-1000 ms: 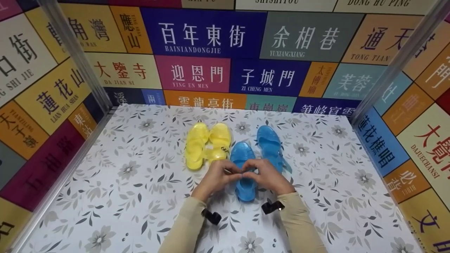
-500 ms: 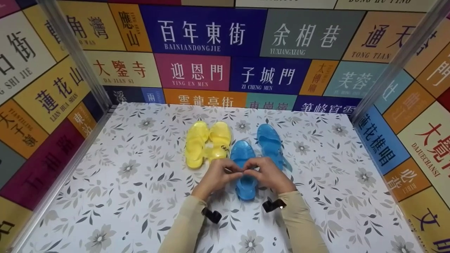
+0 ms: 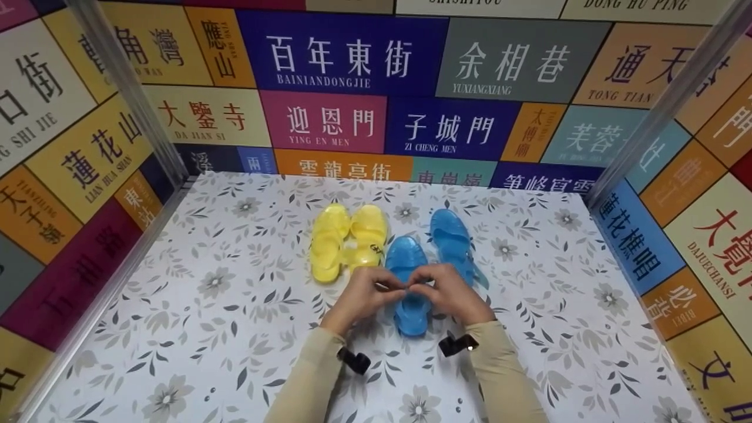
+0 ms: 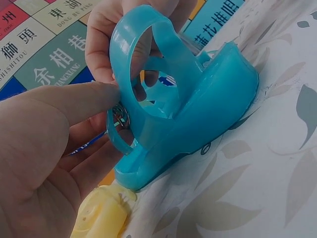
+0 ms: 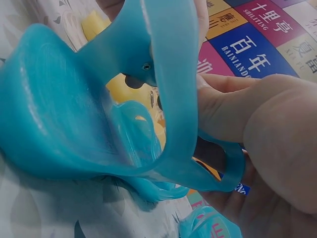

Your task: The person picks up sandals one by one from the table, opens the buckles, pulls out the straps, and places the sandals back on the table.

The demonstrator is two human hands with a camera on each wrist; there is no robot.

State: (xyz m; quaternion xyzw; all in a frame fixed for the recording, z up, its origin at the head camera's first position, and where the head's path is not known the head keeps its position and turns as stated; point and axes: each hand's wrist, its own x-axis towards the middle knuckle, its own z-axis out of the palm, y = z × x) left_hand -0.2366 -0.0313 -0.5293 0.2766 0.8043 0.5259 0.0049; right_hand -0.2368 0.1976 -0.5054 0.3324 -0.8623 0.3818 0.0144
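Nothing has visibly moved since the earlier frame; only the head view has shifted slightly. From left to right on a floral surface [image 3: 223, 329], two yellow sandals [image 3: 326, 252] lie side by side, the right one's heel hidden behind the left hand [image 3: 363, 298]. That hand's thumb and fingers pinch the strap [image 4: 121, 49] of the near blue sandal [image 3: 406, 252] beside a metal buckle [image 4: 120, 116], too unclear to tell whether it is fastened. This sandal rests on the surface, its middle covered from above. The right hand [image 3: 453, 298] also pinches the strap, its fingertips hidden behind the plastic. Furthest right lies the far blue sandal [image 3: 449, 232], its heel end partly hidden by the right hand.
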